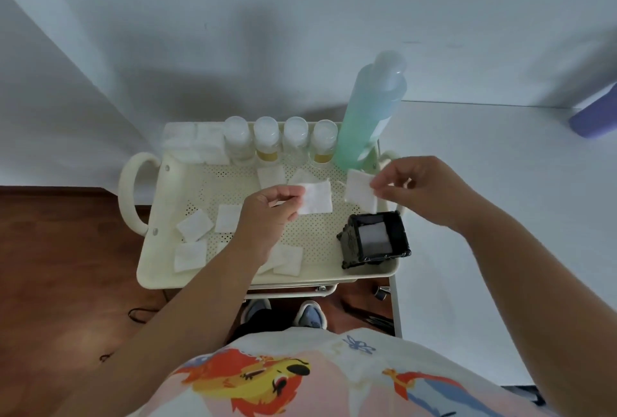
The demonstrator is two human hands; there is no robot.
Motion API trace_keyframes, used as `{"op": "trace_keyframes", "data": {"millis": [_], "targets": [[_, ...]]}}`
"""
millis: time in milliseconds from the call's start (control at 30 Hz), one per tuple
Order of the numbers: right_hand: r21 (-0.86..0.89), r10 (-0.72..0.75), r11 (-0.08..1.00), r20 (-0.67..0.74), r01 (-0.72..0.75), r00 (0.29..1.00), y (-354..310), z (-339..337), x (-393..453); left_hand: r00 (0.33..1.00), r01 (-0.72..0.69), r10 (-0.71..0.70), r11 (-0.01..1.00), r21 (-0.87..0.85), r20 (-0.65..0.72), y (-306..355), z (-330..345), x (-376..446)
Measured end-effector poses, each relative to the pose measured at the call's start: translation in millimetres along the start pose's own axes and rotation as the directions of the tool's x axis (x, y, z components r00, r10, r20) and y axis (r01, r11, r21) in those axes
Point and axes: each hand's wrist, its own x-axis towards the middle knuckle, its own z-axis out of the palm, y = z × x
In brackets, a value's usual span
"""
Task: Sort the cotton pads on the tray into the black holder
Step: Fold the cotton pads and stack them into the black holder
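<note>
At frame centre, the left hand (pixel 267 213) pinches a cotton pad (pixel 316 196); the right hand (pixel 424 187) pinches another pad (pixel 360 190). Both are raised above the cream tray (pixel 167 202). The black holder (pixel 375 239), lower right, already contains pads.

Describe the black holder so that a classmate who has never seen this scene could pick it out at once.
Find the cream perforated tray with looped handles. The black holder stands in its near right corner, just below the right hand. It is the only dark thing on the tray, an open-topped square box with white cotton showing inside, while the loose cotton pads around it lie flat and white.
</note>
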Motion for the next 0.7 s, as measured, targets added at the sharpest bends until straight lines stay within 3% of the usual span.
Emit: {"op": "trace_keyframes", "data": {"millis": [100, 267, 367, 600, 700], "targets": [[0.018, -0.021, 1.000, 0.051, 0.020, 0.998, 8.4, -15.2, -26.4, 0.999, 0.002, -0.001, 1.000, -0.029, 0.052, 8.7, 7.3, -8.4], [-0.208, 0.031, 0.978, 0.225, 0.017, 0.974, 21.1, -6.5, -31.8, 0.990, -0.009, 0.007, 1.000, 0.013, 0.142, 13.8, 21.1, -17.2], [-0.239, 0.003, 0.969, 0.286, 0.068, 0.958, 24.5, 7.9, -30.6, 0.986, -0.003, -0.003, 0.999, 0.033, 0.169, 14.1, 29.1, -20.4], [-0.090, 0.061, 0.995, 0.204, -0.043, 0.977, 32.4, 15.2, -32.6, 0.983, 0.014, -0.018, 1.000, 0.024, 0.182, 14.8, 33.1, -21.2], [-0.267, 0.048, 0.964, 0.167, -0.002, 0.985, 30.4, 18.9, -35.5, 0.981, 0.016, -0.021, 0.999, 0.028, 0.193, 14.1, 32.8, -20.8]]}}
